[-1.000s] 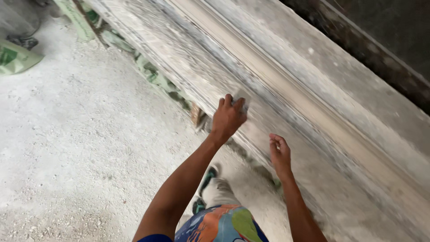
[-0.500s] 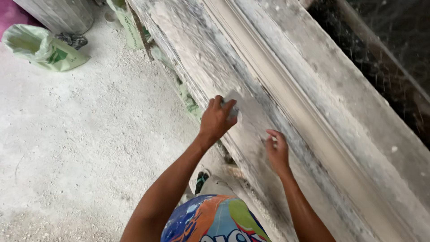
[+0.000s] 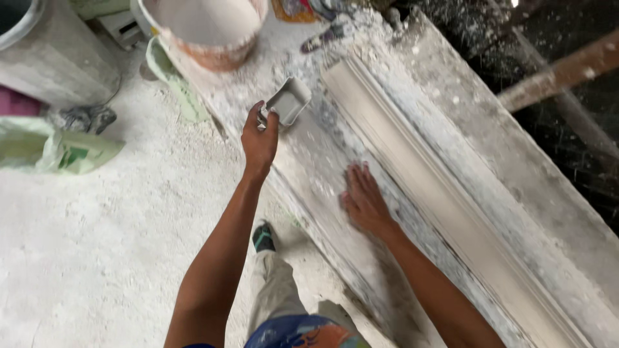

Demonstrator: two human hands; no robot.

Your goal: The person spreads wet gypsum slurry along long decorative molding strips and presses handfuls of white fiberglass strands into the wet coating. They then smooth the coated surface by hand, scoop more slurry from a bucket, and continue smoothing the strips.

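My left hand (image 3: 259,138) grips a small grey metal scraper (image 3: 288,100), held just above the dusty plaster-coated work table (image 3: 309,161). My right hand (image 3: 363,196) lies flat, palm down and fingers together, on the table surface beside a long moulded plaster cornice strip (image 3: 412,174) that runs diagonally along the table. The scraper's blade hangs near the strip's upper end.
A large bucket of white plaster (image 3: 206,29) stands at the table's far end. A grey drum (image 3: 45,58) and a green sack (image 3: 58,151) rest on the white dusty floor at left. My foot (image 3: 263,237) shows below the table edge. A wooden beam (image 3: 561,71) crosses the dark upper right.
My left hand has lifted off the table surface and now holds the scraper up near the strip's end. My right hand has spread flat. The view has shifted toward the bucket.
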